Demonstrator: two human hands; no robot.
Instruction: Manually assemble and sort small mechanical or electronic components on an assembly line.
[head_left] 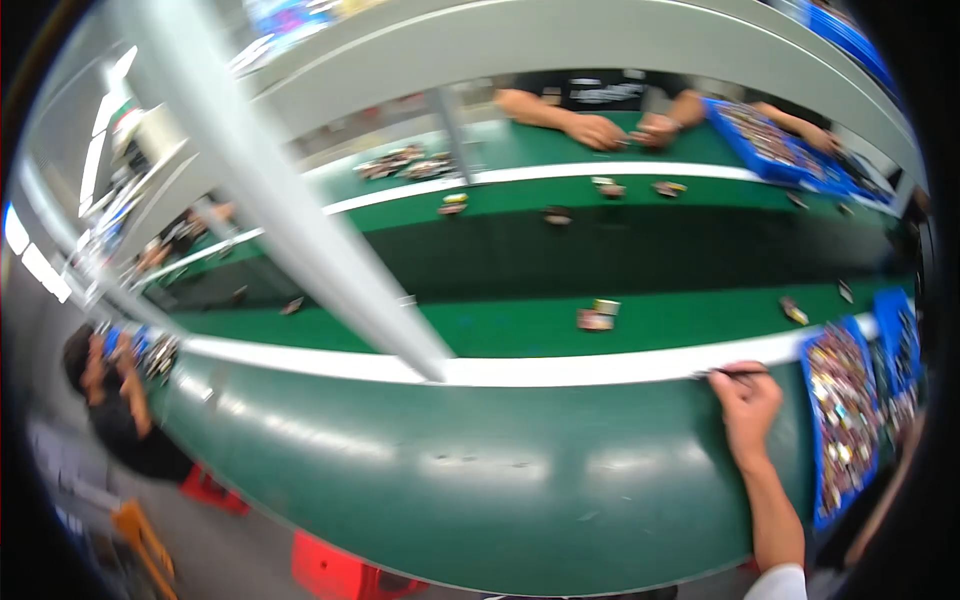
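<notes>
My right hand point(750, 405) reaches up from the lower right over the green worktable point(480, 500). Its fingers are closed round a thin dark stick-like tool point(738, 373), whose tip points left over the white rail point(600, 367). Motion blur hides the tool's exact kind. To the right of the hand stands a blue tray point(815, 440) full of small metallic and reddish parts. Beyond the rail, a small pinkish part with a yellowish piece point(597, 318) lies on the green edge of the conveyor. My left hand is out of view.
Small parts are scattered along the dark conveyor point(640, 250). A slanted pale post point(290, 200) and an overhead beam point(560, 50) cross the view. Opposite, a co-worker's hands point(625, 130) work near a blue tray point(760, 150). Another person point(130, 420) sits left, near red stools point(330, 570).
</notes>
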